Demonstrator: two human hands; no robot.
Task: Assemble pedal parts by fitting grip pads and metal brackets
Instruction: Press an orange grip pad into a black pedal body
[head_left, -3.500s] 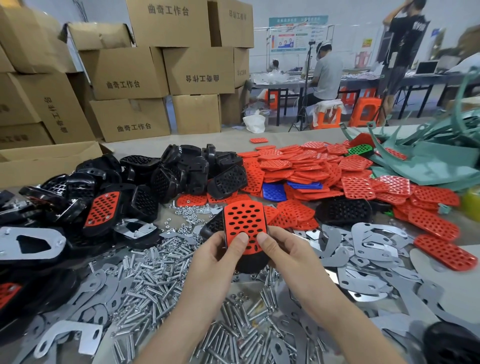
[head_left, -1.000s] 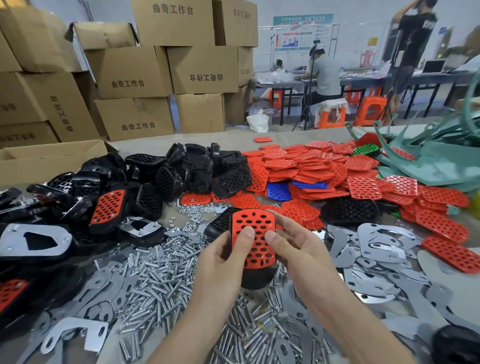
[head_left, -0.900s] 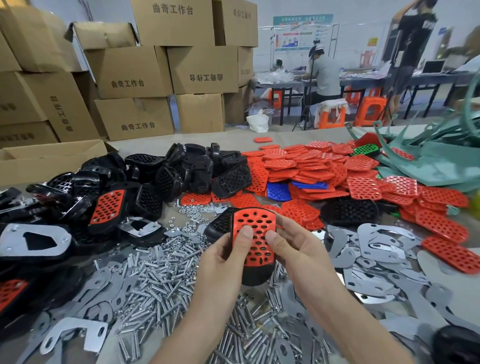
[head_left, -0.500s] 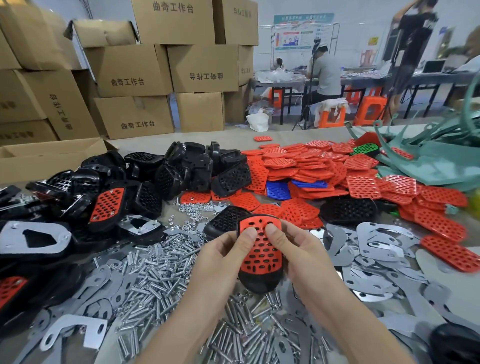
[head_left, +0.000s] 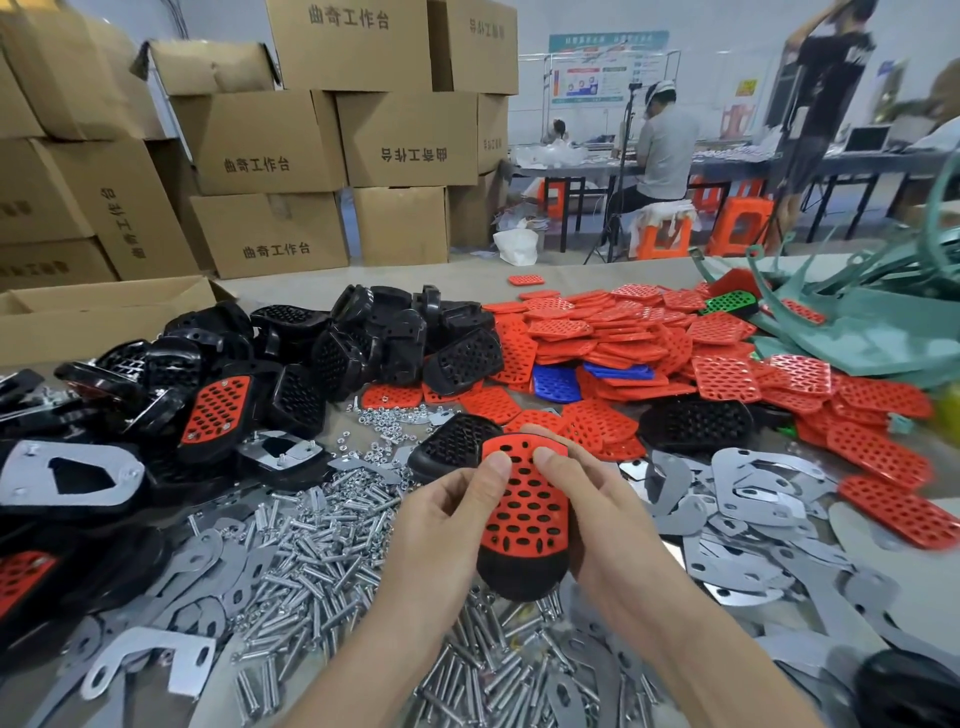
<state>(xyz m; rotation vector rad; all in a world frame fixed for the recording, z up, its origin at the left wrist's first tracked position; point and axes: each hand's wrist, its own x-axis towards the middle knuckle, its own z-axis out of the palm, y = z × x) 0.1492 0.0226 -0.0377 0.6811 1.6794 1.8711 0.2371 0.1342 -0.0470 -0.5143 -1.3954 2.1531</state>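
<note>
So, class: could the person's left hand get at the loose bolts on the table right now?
Probably, once freed. The bolts lie uncovered just beside the left hand, nothing between. But it grips the pedal, thumb on the red grip pad, as does the right hand, so it must let go first.

Pretty clearly a small factory or assembly workshop. Stacked printed cardboard boxes (head_left: 265, 140) far beyond the left hand (head_left: 441, 519), a heap of red pads (head_left: 623, 332) past the right hand (head_left: 608, 514), black pedal shells (head_left: 363, 338) beyond the left one, loose bolts (head_left: 311, 561) under both. A person (head_left: 665, 150) sits at a work table (head_left: 571, 169) way back; whatever's on it is too blurry to call.
</note>
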